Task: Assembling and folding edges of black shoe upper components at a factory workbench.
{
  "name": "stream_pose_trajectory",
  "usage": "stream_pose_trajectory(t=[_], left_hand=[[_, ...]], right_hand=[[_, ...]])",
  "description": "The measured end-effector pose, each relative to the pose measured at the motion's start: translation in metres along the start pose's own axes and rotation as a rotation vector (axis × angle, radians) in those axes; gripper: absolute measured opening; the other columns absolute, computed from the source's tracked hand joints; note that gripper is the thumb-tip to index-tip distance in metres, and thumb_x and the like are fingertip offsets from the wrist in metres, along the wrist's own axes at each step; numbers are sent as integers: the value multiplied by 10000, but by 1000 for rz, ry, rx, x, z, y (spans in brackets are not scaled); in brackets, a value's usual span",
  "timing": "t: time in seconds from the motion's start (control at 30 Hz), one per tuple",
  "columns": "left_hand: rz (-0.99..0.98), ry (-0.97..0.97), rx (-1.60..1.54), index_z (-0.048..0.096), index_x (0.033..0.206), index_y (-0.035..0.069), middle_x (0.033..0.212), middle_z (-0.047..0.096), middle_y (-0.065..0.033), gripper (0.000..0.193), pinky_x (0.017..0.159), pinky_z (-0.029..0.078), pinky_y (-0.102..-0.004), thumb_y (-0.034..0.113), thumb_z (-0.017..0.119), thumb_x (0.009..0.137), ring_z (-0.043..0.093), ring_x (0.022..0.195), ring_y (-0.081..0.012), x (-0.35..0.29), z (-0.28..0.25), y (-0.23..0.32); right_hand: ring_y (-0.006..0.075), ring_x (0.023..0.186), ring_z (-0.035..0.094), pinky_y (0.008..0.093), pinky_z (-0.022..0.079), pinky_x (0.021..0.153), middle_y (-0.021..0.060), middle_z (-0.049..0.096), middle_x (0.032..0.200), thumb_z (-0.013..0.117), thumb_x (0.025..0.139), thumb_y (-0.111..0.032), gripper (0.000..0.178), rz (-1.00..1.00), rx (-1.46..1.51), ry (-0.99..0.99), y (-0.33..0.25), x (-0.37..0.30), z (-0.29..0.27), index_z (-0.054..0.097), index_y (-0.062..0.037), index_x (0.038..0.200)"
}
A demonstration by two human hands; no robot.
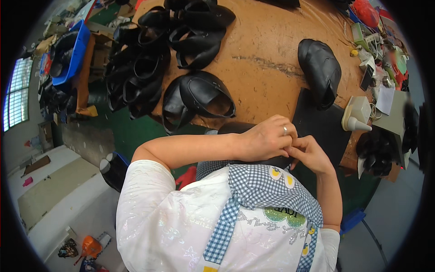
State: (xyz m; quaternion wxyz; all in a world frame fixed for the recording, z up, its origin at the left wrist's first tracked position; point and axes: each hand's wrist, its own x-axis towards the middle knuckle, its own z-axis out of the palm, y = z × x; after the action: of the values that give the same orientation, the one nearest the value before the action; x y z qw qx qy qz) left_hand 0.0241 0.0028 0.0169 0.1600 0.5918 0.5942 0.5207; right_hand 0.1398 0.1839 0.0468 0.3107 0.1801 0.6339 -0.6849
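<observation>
My left hand (268, 137), with a ring on one finger, and my right hand (310, 153) meet close in front of my chest, fingers curled together over a black shoe piece (244, 128) that lies on a black mat (322, 124). What the fingertips pinch is hidden between the hands. A black shoe upper (319, 70) rests on the brown worktable (265, 59) beyond the mat. Another black upper with a strap (198, 97) sits at the table's near left edge.
A heap of several black shoe uppers (154, 50) covers the table's left side. A cream glue bottle (356, 115) lies right of the mat, with small tools and clutter (378, 50) behind it. A blue bin (72, 52) stands far left.
</observation>
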Motion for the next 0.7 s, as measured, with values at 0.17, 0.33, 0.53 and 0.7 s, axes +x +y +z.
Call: stream_pose_trajectory(t=[0.17, 0.33, 0.53, 0.7], left_hand=[[-42, 24, 3, 664, 890, 48, 979, 606, -68, 271, 878, 433, -406, 223, 758, 705, 552, 983, -255, -34, 37, 6], [-200, 59, 119, 659, 1066, 68, 1105, 583, -75, 372, 878, 452, -407, 252, 739, 752, 547, 1027, -250, -94, 127, 21], [-426, 115, 124, 654, 1141, 104, 1129, 577, -68, 424, 851, 473, -379, 235, 761, 752, 561, 1012, -241, -128, 190, 41], [-544, 130, 137, 652, 1152, 104, 1098, 583, -52, 409, 840, 481, -355, 224, 751, 773, 571, 982, -215, -139, 223, 48]], right_hand=[[69, 611, 578, 210, 486, 492, 27, 643, 763, 620, 930, -131, 185, 100, 4, -38, 33, -9, -2, 689, 40, 915], [58, 568, 545, 207, 465, 457, 2, 613, 700, 636, 914, -131, 168, 222, -61, -46, 89, -19, -16, 680, 15, 844], [45, 510, 513, 203, 416, 430, -16, 592, 643, 689, 898, -222, 255, 369, -97, -142, 153, -21, -10, 665, 8, 791], [49, 517, 508, 200, 410, 440, -14, 594, 652, 660, 911, -193, 250, 363, -159, -142, 171, -24, -8, 648, -10, 741]])
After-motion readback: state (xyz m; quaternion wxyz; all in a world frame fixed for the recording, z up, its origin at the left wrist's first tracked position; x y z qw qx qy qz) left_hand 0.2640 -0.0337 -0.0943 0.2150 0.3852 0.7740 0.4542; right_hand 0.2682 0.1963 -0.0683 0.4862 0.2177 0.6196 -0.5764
